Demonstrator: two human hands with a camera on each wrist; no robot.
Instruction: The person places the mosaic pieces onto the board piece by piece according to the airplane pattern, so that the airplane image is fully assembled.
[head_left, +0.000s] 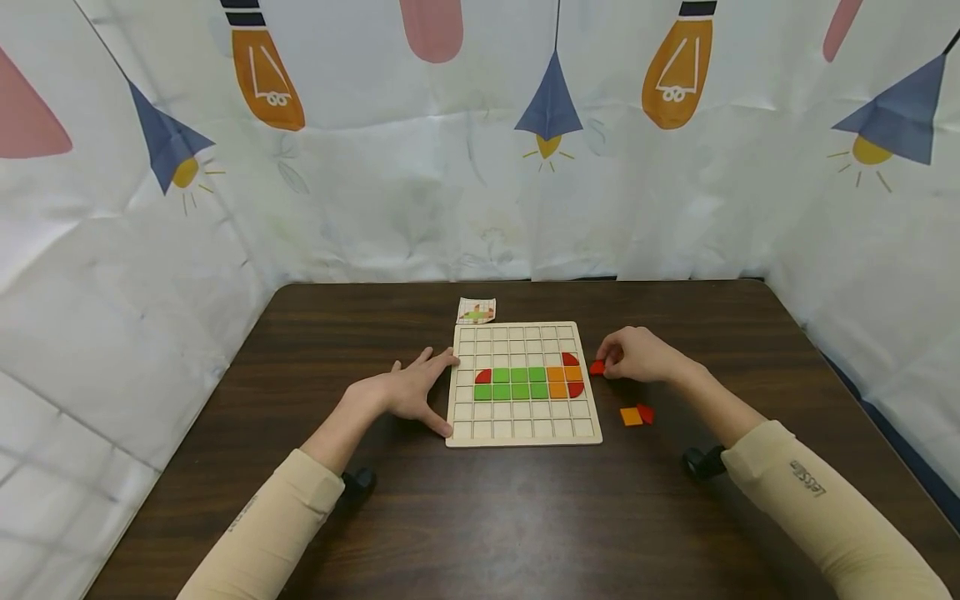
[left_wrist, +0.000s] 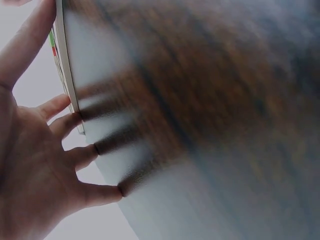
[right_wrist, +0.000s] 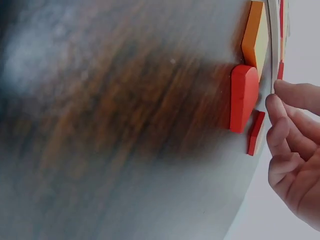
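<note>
Board (head_left: 517,428) sits mid-table; probably light and stiff, best held by its edges. Left hand (head_left: 408,390) is at its left edge, fingers spread, gripping nothing. Pale grid bearing green squares (head_left: 520,375), orange squares (head_left: 573,374) and red rounded corners (head_left: 575,390). Red tile (head_left: 597,367), just off the right edge: likely light, hard, slightly slick; pinch the sides. Right hand (head_left: 634,354) is there, fingers curled toward thumb; can't tell if it has hold. Further right: flat-sided orange tile (head_left: 630,417) touching the other red (head_left: 647,414).

A lamp-printed white curtain (head_left: 420,208) backs the brown table (head_left: 517,533)
</note>
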